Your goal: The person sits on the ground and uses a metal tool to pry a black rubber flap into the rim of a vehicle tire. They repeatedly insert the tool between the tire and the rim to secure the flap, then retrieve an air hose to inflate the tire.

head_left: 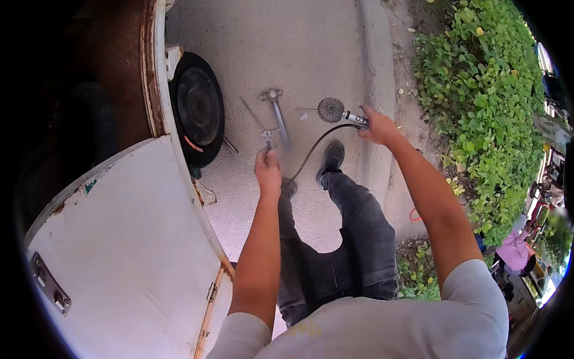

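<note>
My left hand (268, 170) is closed on a metal tool (268, 134) with a short crosspiece and a long thin rod pointing away from me; its exact kind is unclear. My right hand (376, 127) grips a silvery air tool (353, 117) with a round, ribbed dark head (330, 110), perhaps a tire inflator. A thin black hose (320, 140) curves from it toward my left leg. Between the hands, slightly farther off, a metal hammer-shaped tool (278, 113) appears on the ground, its near end blurred.
At left are a white vehicle's open, rusty-edged door panel (131, 239) and a black tire (197, 107) with a bar (230, 145) beside it. A concrete curb (375, 72) and leafy bushes (478, 102) line the right. My dark shoe (333, 157) stands between hose and curb.
</note>
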`<state>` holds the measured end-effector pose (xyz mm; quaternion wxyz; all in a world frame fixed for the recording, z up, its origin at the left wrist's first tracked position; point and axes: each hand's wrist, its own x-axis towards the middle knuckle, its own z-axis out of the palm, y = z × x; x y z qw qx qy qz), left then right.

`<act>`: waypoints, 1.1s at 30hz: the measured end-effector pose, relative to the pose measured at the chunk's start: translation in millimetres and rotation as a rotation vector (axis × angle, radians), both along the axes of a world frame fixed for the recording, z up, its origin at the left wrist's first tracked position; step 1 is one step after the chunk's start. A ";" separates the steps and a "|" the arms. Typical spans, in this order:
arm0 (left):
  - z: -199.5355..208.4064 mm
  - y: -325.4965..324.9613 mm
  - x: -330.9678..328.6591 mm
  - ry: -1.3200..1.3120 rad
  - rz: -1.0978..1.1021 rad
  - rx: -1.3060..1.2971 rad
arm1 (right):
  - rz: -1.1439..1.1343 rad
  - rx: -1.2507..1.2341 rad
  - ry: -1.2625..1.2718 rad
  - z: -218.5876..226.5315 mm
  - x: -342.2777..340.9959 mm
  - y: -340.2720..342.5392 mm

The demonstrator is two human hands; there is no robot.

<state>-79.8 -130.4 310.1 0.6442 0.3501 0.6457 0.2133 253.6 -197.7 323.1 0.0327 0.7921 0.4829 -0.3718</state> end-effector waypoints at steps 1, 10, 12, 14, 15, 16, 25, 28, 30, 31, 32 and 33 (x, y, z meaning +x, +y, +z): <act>-16.0 13.7 4.6 0.048 -0.053 0.078 | 0.022 -0.052 0.027 -21.5 -21.1 26.4; -170.3 102.3 34.9 0.130 -0.434 0.499 | -0.260 -0.050 0.084 -232.6 -100.5 129.6; -213.1 111.0 61.0 0.078 -0.474 0.532 | -0.216 0.080 -0.006 -276.4 -96.5 124.2; -253.7 133.0 78.2 0.016 -0.584 0.591 | -0.192 0.090 -0.024 -307.2 -96.9 131.5; -275.2 132.5 98.6 0.015 -0.725 0.701 | -0.183 0.110 -0.031 -335.3 -85.8 111.3; -290.2 154.1 110.5 0.075 -0.830 0.868 | -0.126 0.082 0.012 -339.3 -80.4 116.5; -310.2 206.3 195.6 -0.082 -0.761 1.028 | -0.594 0.481 0.150 -361.5 -19.9 146.4; -260.3 236.6 193.1 0.017 -0.719 0.988 | -1.138 0.739 1.058 -253.0 -9.0 194.6; -285.6 225.9 196.8 -0.048 -0.778 1.028 | -0.953 0.809 1.162 -229.7 -12.0 186.9; -296.3 224.4 196.4 -0.073 -0.790 1.057 | -0.836 0.837 1.217 -224.7 -12.8 184.7; -301.7 211.5 196.3 -0.137 -0.790 0.946 | -0.759 0.841 1.202 -238.0 -11.9 177.6; -293.0 204.6 193.9 -0.187 -0.776 0.849 | -0.661 0.847 1.196 -249.2 -11.3 181.5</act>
